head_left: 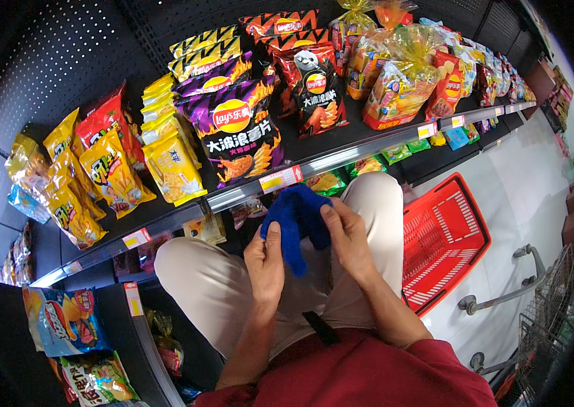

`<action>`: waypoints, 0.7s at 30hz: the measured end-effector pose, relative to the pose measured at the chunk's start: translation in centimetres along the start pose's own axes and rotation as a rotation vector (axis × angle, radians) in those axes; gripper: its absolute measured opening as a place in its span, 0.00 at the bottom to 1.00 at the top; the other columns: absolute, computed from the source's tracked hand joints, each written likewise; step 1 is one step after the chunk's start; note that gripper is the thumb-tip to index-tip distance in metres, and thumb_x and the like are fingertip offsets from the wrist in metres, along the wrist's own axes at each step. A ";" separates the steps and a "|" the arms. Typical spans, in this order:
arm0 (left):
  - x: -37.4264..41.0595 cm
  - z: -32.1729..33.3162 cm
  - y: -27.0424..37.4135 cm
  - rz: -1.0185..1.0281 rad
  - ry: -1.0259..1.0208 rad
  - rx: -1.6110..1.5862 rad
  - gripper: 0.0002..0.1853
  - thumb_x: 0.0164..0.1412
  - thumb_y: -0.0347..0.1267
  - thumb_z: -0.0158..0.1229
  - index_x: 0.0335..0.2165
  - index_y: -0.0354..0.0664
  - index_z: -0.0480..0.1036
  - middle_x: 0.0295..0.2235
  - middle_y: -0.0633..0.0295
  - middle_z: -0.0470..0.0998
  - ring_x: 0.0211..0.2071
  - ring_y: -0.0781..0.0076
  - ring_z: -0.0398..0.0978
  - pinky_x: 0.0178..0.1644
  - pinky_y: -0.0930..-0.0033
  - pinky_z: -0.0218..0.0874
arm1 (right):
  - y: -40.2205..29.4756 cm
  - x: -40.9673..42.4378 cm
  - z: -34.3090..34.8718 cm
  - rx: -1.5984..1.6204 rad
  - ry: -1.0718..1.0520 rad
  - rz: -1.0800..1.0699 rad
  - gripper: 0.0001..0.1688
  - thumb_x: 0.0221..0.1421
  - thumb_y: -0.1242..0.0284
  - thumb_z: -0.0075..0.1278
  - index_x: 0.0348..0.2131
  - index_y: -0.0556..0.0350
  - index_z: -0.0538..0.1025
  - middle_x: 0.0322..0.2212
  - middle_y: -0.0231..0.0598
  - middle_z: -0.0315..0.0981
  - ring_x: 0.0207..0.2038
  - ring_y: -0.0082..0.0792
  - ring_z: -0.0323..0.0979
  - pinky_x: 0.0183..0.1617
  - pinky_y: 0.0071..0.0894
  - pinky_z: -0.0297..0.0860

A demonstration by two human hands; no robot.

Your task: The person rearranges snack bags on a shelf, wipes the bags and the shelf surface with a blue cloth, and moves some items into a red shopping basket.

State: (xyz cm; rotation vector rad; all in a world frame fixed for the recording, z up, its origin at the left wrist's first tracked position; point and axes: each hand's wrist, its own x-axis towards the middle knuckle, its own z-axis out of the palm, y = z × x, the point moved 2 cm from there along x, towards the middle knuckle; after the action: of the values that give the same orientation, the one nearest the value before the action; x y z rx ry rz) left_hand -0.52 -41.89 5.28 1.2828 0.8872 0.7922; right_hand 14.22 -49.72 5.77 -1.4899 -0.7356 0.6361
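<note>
Between my two hands is a blue cloth (292,219), draped above my lap with one end hanging down. My left hand (265,257) pinches its left side between thumb and fingers. On the other side, my right hand (346,235) grips the cloth near its upper right corner. Beyond the hands runs the front edge of a black shelf (327,163) with price tags. Close above the cloth stands a large purple Lay's chip bag (236,127). Beside it are a black Lay's chip bag (315,91) and a yellow cracker packet (174,168).
A red plastic shopping basket (444,249) rests on the pale floor at my right, with a wire cart (551,305) beyond it. Clear-wrapped snack bundles (399,91) stand farther right on the shelf. At lower left, another shelf holds a blue chip bag (65,320).
</note>
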 end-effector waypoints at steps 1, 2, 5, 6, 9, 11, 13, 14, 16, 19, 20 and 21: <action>0.0 0.1 0.0 0.013 0.001 0.032 0.18 0.74 0.40 0.49 0.43 0.36 0.77 0.26 0.76 0.71 0.26 0.89 0.62 0.28 0.81 0.56 | -0.6 -0.3 0.6 -0.020 -0.010 -0.012 0.16 0.69 0.69 0.46 0.46 0.65 0.76 0.26 0.36 0.71 0.31 0.24 0.66 0.38 0.27 0.65; 0.1 0.3 -0.2 0.027 0.003 0.065 0.19 0.74 0.41 0.49 0.43 0.36 0.76 0.26 0.75 0.71 0.26 0.88 0.62 0.29 0.80 0.56 | -1.6 -0.7 1.0 -0.219 -0.048 -0.057 0.17 0.67 0.71 0.46 0.50 0.66 0.75 0.32 0.50 0.75 0.35 0.40 0.72 0.43 0.35 0.68; 0.4 1.1 -1.1 0.090 0.008 0.114 0.20 0.73 0.44 0.48 0.41 0.37 0.75 0.26 0.72 0.70 0.27 0.84 0.64 0.30 0.75 0.57 | -1.4 -1.6 2.5 -0.437 -0.086 -0.359 0.21 0.63 0.77 0.46 0.54 0.65 0.72 0.47 0.58 0.74 0.48 0.57 0.71 0.54 0.45 0.68; 0.5 1.1 -1.2 0.097 -0.004 0.129 0.20 0.73 0.44 0.48 0.42 0.36 0.74 0.28 0.70 0.71 0.29 0.82 0.65 0.32 0.75 0.58 | -1.1 -1.7 2.5 -0.439 -0.114 -0.356 0.23 0.61 0.78 0.46 0.56 0.65 0.71 0.50 0.59 0.72 0.50 0.58 0.70 0.56 0.46 0.67; 0.5 0.8 -1.6 0.102 -0.043 0.126 0.21 0.73 0.43 0.49 0.46 0.34 0.73 0.36 0.63 0.74 0.36 0.77 0.69 0.40 0.71 0.62 | -0.5 -1.9 2.6 -0.438 -0.204 -0.335 0.29 0.58 0.81 0.45 0.59 0.65 0.66 0.57 0.61 0.66 0.56 0.61 0.65 0.62 0.50 0.63; 0.4 0.9 -1.3 0.127 -0.047 0.124 0.19 0.72 0.40 0.51 0.48 0.34 0.73 0.40 0.59 0.76 0.38 0.74 0.72 0.44 0.68 0.64 | -0.3 -2.0 2.7 -0.431 -0.266 -0.312 0.33 0.56 0.83 0.45 0.61 0.65 0.64 0.60 0.62 0.61 0.60 0.61 0.61 0.65 0.50 0.59; 0.3 1.0 -0.8 0.100 -0.066 0.180 0.17 0.72 0.38 0.51 0.48 0.35 0.73 0.39 0.60 0.76 0.37 0.74 0.72 0.40 0.69 0.65 | 0.1 -2.0 2.8 -0.443 -0.290 -0.309 0.35 0.55 0.84 0.45 0.63 0.64 0.62 0.61 0.63 0.59 0.62 0.61 0.59 0.66 0.50 0.58; 0.2 1.1 -0.7 0.085 -0.076 0.208 0.16 0.71 0.37 0.52 0.47 0.35 0.73 0.39 0.60 0.76 0.36 0.75 0.72 0.39 0.70 0.65 | 0.2 -2.0 2.8 -0.448 -0.301 -0.308 0.36 0.54 0.84 0.44 0.63 0.63 0.61 0.62 0.63 0.58 0.63 0.61 0.58 0.67 0.50 0.57; 0.4 0.7 -1.8 0.126 -0.058 0.163 0.14 0.71 0.35 0.51 0.46 0.35 0.73 0.36 0.62 0.75 0.34 0.77 0.71 0.36 0.71 0.64 | 0.1 -2.0 2.8 -0.375 -0.319 -0.280 0.38 0.54 0.85 0.44 0.64 0.60 0.61 0.62 0.62 0.57 0.64 0.61 0.55 0.68 0.50 0.55; 0.8 0.3 -2.8 0.200 -0.001 0.180 0.14 0.71 0.33 0.49 0.45 0.34 0.73 0.32 0.65 0.74 0.32 0.79 0.70 0.33 0.74 0.62 | 0.3 -1.7 2.5 -0.305 -0.324 -0.306 0.36 0.55 0.86 0.43 0.63 0.57 0.64 0.59 0.57 0.62 0.61 0.55 0.61 0.66 0.46 0.59; 0.9 0.1 -2.9 0.227 0.024 0.200 0.14 0.71 0.33 0.49 0.45 0.34 0.74 0.31 0.66 0.74 0.31 0.80 0.69 0.33 0.76 0.61 | 0.4 -1.6 2.4 -0.288 -0.322 -0.327 0.34 0.57 0.86 0.43 0.63 0.56 0.65 0.56 0.55 0.65 0.59 0.52 0.65 0.64 0.44 0.61; 0.9 -0.2 -2.7 0.148 0.021 0.127 0.14 0.70 0.34 0.48 0.46 0.35 0.74 0.30 0.68 0.73 0.29 0.83 0.67 0.31 0.77 0.59 | 0.6 -1.2 2.0 -0.218 -0.348 -0.211 0.32 0.60 0.84 0.43 0.62 0.56 0.66 0.58 0.51 0.65 0.60 0.47 0.65 0.63 0.40 0.63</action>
State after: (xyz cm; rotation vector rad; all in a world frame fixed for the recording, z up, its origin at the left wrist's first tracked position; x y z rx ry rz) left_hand -0.25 -41.32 2.47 1.4666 0.8777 0.8780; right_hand 11.99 -49.34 5.04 -1.4876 -1.2472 0.6772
